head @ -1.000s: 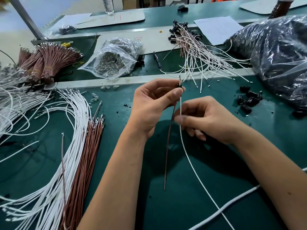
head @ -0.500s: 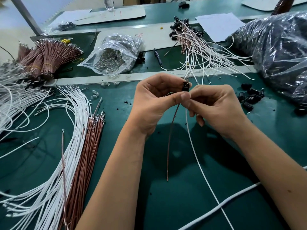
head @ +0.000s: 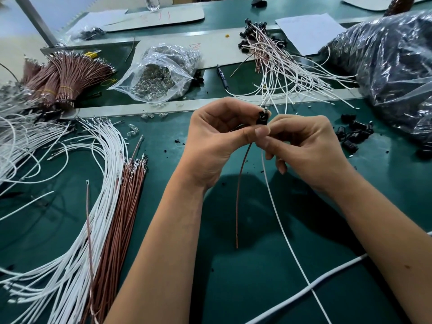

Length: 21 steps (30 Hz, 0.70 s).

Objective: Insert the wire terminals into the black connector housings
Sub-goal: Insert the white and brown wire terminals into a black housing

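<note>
My left hand (head: 218, 139) pinches a small black connector housing (head: 261, 118) between thumb and forefinger above the green mat. A brown wire (head: 239, 195) hangs from the housing down to the mat. My right hand (head: 306, 146) pinches a white wire (head: 287, 239) just below the housing, fingertips touching the left thumb. The white wire trails toward the near edge. The wire ends inside the housing are hidden by my fingers.
Loose white wires (head: 77, 220) and brown wires (head: 117, 216) lie at the left. Bundled brown wires (head: 67, 78), a clear bag of small parts (head: 159, 73), finished wire assemblies (head: 280, 64), loose black housings (head: 353, 134) and a dark plastic bag (head: 392, 66) ring the mat.
My right hand has risen along the white wire up to the housing and now meets the left thumb. The housing stays pinched in my left hand.
</note>
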Available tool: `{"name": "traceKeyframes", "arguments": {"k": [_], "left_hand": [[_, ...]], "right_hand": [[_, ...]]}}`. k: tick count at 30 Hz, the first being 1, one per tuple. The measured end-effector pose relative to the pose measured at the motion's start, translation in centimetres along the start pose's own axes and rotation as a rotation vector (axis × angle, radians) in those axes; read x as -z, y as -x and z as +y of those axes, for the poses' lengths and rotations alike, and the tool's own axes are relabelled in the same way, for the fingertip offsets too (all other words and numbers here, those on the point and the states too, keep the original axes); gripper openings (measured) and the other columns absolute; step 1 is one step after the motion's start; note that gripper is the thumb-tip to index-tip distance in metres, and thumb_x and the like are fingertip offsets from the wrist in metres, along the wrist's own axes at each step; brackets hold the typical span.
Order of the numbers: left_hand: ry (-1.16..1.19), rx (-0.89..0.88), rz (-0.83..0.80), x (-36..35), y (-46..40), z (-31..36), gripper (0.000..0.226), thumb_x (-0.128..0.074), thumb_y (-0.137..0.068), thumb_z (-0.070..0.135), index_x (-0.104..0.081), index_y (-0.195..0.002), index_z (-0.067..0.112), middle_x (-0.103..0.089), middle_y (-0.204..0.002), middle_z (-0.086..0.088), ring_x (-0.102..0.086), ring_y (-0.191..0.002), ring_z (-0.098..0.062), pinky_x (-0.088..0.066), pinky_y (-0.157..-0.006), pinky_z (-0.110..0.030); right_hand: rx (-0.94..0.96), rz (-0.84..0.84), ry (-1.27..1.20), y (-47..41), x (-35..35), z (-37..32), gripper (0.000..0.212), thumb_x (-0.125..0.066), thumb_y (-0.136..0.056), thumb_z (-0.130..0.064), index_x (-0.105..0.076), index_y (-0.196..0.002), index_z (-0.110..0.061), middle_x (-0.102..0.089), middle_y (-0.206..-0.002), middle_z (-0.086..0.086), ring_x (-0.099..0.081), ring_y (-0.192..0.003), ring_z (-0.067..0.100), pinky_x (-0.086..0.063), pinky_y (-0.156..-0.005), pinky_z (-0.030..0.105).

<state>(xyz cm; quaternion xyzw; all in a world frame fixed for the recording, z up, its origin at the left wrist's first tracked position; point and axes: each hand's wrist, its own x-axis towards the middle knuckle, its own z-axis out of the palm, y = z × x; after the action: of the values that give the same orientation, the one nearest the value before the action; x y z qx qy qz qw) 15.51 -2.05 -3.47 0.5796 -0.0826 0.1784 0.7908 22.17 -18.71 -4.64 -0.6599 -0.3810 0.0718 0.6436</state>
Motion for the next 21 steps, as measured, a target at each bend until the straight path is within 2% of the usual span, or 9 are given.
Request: {"name": "traceKeyframes", "arguments": {"k": [10, 15, 21], "left_hand": [[-0.009, -0.019, -0.02, 0.07, 0.01, 0.13, 0.026, -0.073, -0.071, -0.018, -0.067, -0.087, 0.001, -0.071, -0.088, -0.013, -0.068, -0.081, -0.02, -0.056, -0.076, -0.031], [-0.009, -0.023, -0.023, -0.04, 0.01, 0.28, 0.025, -0.073, -0.071, -0.018, -0.068, -0.086, 0.001, -0.071, -0.088, -0.013, -0.066, -0.081, -0.023, -0.056, -0.076, -0.036], [0.006, -0.043, -0.036, -0.1, -0.01, 0.41, 0.028, -0.071, -0.07, -0.02, -0.07, -0.085, 0.003, -0.072, -0.088, -0.011, -0.067, -0.084, -0.02, -0.056, -0.076, -0.031]], "right_hand": [[0.012, -0.03, -0.013, -0.1, -0.11, -0.01, 0.005, -0.074, -0.091, -0.009, -0.077, -0.09, -0.013, -0.064, -0.081, 0.01, -0.062, -0.06, 0.022, -0.046, -0.038, 0.031], [0.041, -0.044, 0.029, -0.14, -0.22, -0.02, 0.008, -0.072, -0.093, -0.012, -0.077, -0.091, -0.018, -0.065, -0.083, 0.004, -0.063, -0.063, 0.023, -0.047, -0.038, 0.037], [0.073, -0.028, 0.055, -0.26, -0.21, 0.17, 0.017, -0.072, -0.094, -0.004, -0.078, -0.093, -0.019, -0.064, -0.084, 0.015, -0.065, -0.064, 0.027, -0.048, -0.038, 0.034]]}}
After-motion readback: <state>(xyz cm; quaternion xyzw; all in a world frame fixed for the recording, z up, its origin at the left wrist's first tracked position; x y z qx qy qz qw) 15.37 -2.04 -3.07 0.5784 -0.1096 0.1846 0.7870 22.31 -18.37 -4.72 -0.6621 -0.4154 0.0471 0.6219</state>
